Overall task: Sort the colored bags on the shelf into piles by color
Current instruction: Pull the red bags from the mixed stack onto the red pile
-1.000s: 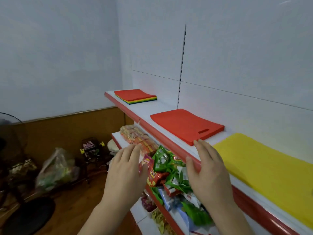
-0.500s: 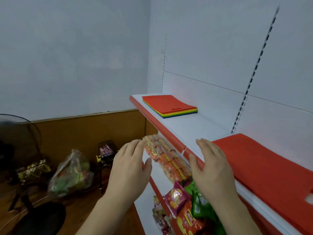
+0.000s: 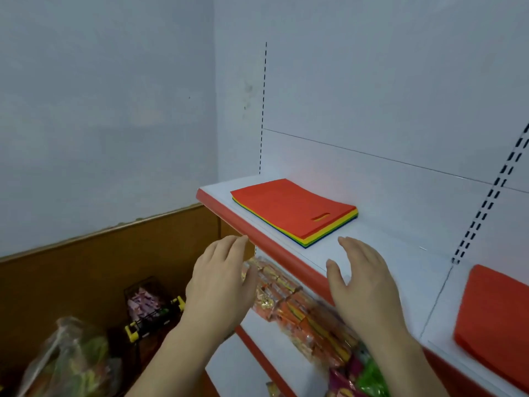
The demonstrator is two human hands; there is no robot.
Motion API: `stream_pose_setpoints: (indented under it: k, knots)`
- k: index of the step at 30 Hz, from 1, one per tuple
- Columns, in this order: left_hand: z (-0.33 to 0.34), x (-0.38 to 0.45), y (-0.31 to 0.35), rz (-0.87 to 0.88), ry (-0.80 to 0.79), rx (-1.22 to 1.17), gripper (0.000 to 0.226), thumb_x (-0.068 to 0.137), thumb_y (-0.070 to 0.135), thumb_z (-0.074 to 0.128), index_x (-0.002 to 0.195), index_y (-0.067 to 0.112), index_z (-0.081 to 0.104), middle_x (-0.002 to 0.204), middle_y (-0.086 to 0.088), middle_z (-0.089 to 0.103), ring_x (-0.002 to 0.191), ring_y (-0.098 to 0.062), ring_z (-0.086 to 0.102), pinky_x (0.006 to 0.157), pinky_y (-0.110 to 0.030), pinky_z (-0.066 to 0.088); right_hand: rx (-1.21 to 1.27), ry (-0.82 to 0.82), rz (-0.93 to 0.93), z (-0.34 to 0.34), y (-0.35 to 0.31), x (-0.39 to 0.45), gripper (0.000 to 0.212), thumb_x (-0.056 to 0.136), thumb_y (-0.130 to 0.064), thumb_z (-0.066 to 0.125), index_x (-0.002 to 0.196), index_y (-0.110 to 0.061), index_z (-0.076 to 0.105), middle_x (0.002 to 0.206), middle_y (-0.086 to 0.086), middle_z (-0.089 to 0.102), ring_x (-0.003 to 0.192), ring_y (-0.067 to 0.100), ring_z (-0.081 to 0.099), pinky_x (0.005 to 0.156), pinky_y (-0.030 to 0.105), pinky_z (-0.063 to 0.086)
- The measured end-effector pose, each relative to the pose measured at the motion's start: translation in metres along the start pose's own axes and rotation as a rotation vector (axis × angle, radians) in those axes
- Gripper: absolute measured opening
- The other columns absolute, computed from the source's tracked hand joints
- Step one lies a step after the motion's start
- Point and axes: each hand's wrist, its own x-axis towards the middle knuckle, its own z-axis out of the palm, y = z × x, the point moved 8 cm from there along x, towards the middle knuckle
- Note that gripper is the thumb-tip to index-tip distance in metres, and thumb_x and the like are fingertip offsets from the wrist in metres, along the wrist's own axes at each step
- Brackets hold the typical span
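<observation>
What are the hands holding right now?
Nothing. The left hand and right hand are both open and empty, short of the mixed stack of bags on the shelf.

Colours on and around our white shelf (image 3: pixel 380 253)

We list the shelf as white with a red front edge (image 3: pixel 274 245); on it, toward the far end, our stack of bags (image 3: pixel 294 210) shows a red top sheet over thin yellow, green and dark blue layers at its edges; at the shelf's near right end we count a plain red bag (image 3: pixel 495 325). Below the shelf we note orange and yellow snack packets (image 3: pixel 303 308), then magenta and green packets (image 3: pixel 363 376). Left of the shelf, we record a pale grey-blue wall (image 3: pixel 100 110) over brown wood panelling (image 3: pixel 86 267).
</observation>
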Motion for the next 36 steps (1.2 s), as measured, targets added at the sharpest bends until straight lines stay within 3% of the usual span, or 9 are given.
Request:
stream_pose_setpoints:
  k: [4, 9, 12, 18, 24, 27, 31, 36]
  knots:
    - [0.033, 0.061, -0.033, 0.087, -0.009, -0.01, 0.052, 0.095, 0.041, 0.05, 0.142, 0.019, 0.045, 0.142, 0.004, 0.049, 0.134, -0.015, 0.041, 0.111, -0.036, 0.037, -0.024, 0.063, 0.051, 0.036, 0.0, 0.045, 0.048, 0.094, -0.032, 0.056, 0.139, -0.02, 0.049, 0.141, -0.002, 0.049, 0.134, 0.015, 0.038, 0.107, 0.03, 0.034]
    - [0.071, 0.132, -0.053, 0.189, -0.043, -0.003, 0.051, 0.094, 0.035, 0.054, 0.141, 0.014, 0.048, 0.138, -0.001, 0.053, 0.13, -0.021, 0.046, 0.107, -0.035, 0.037, -0.025, 0.194, 0.083, 0.071, 0.009, 0.096, 0.042, 0.089, -0.022, 0.066, 0.129, -0.011, 0.06, 0.128, 0.005, 0.06, 0.123, 0.022, 0.051, 0.101, 0.027, 0.036]
    - [0.088, 0.172, -0.064, 0.241, -0.029, -0.018, 0.05, 0.093, 0.033, 0.058, 0.137, 0.011, 0.052, 0.134, -0.004, 0.056, 0.126, -0.024, 0.05, 0.103, -0.038, 0.041, -0.073, 0.229, 0.082, 0.084, 0.008, 0.121, 0.041, 0.087, -0.02, 0.068, 0.125, -0.008, 0.062, 0.124, 0.009, 0.063, 0.119, 0.026, 0.054, 0.102, 0.034, 0.041]
    - [0.14, 0.241, -0.084, 0.325, -0.068, -0.073, 0.051, 0.087, 0.03, 0.066, 0.131, 0.007, 0.056, 0.128, -0.009, 0.058, 0.119, -0.031, 0.054, 0.098, -0.046, 0.046, -0.23, 0.194, 0.283, 0.102, 0.018, 0.145, 0.043, 0.091, -0.031, 0.061, 0.131, -0.014, 0.058, 0.131, 0.004, 0.057, 0.124, 0.022, 0.046, 0.105, 0.03, 0.033]
    - [0.181, 0.299, -0.102, 0.378, -0.082, -0.088, 0.053, 0.076, 0.031, 0.078, 0.119, 0.004, 0.063, 0.116, -0.016, 0.062, 0.102, -0.041, 0.056, 0.082, -0.049, 0.05, -0.376, 0.179, 0.569, 0.107, 0.031, 0.143, 0.045, 0.092, -0.036, 0.056, 0.131, -0.014, 0.058, 0.124, 0.006, 0.059, 0.113, 0.028, 0.049, 0.097, 0.038, 0.041]
    - [0.196, 0.32, -0.107, 0.382, -0.148, -0.025, 0.057, 0.076, 0.046, 0.074, 0.115, 0.006, 0.062, 0.108, -0.017, 0.062, 0.097, -0.042, 0.055, 0.076, -0.048, 0.049, -0.407, 0.209, 0.667, 0.109, 0.029, 0.14, 0.042, 0.09, -0.044, 0.058, 0.12, -0.015, 0.062, 0.106, 0.005, 0.059, 0.1, 0.027, 0.054, 0.085, 0.038, 0.046]
    - [0.216, 0.336, -0.12, 0.334, -0.278, 0.018, 0.056, 0.085, 0.058, 0.058, 0.104, 0.006, 0.057, 0.101, -0.016, 0.058, 0.094, -0.037, 0.054, 0.077, -0.045, 0.048, -0.48, 0.05, 0.829, 0.123, 0.032, 0.132, 0.048, 0.085, -0.064, 0.053, 0.102, -0.021, 0.064, 0.091, 0.0, 0.051, 0.086, 0.023, 0.058, 0.076, 0.035, 0.049]
    - [0.22, 0.348, -0.118, 0.35, -0.306, -0.128, 0.033, 0.091, 0.043, 0.057, 0.1, 0.011, 0.05, 0.098, -0.011, 0.059, 0.09, -0.034, 0.06, 0.071, -0.041, 0.046, -0.403, 0.155, 0.898, 0.125, 0.035, 0.126, 0.047, 0.085, -0.058, 0.06, 0.113, -0.021, 0.064, 0.094, 0.002, 0.063, 0.089, 0.024, 0.062, 0.075, 0.034, 0.048]
